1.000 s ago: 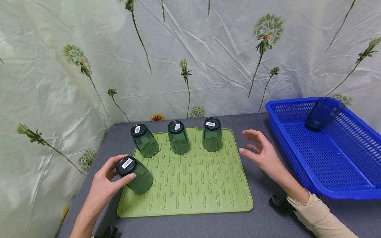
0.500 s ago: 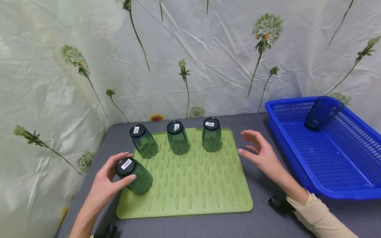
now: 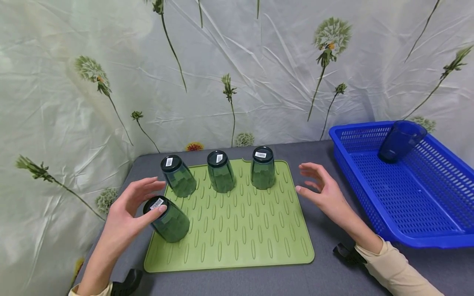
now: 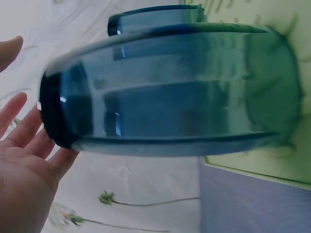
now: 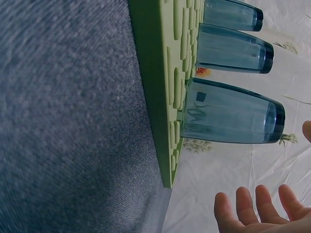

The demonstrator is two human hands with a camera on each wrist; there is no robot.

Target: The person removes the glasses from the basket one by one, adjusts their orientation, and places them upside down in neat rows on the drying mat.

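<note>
A dark green-blue drinking glass (image 3: 172, 224) stands upside down at the front left of the green drying mat (image 3: 237, 230). Around its upper end my left hand (image 3: 127, 211) is spread, thumb overlapping the labelled base in the head view and fingers lifted behind it. In the left wrist view the glass (image 4: 170, 92) fills the middle, the fingers beside its base. Along the mat's back edge stand three more upturned glasses: left (image 3: 179, 176), middle (image 3: 221, 172) and right (image 3: 263, 168). Over the table between mat and basket, my right hand (image 3: 324, 193) hovers with loosely bent fingers, holding nothing.
On the right of the grey table (image 3: 266, 281) sits a blue perforated basket (image 3: 389, 230). One glass (image 3: 401, 142) leans at its back inside. Behind the table hangs a pale flower-print sheet (image 3: 274, 102).
My left hand has loosened its grip on the front glass, its fingers lifting up and away while the glass stays on the mat. The right hand has barely moved.
</note>
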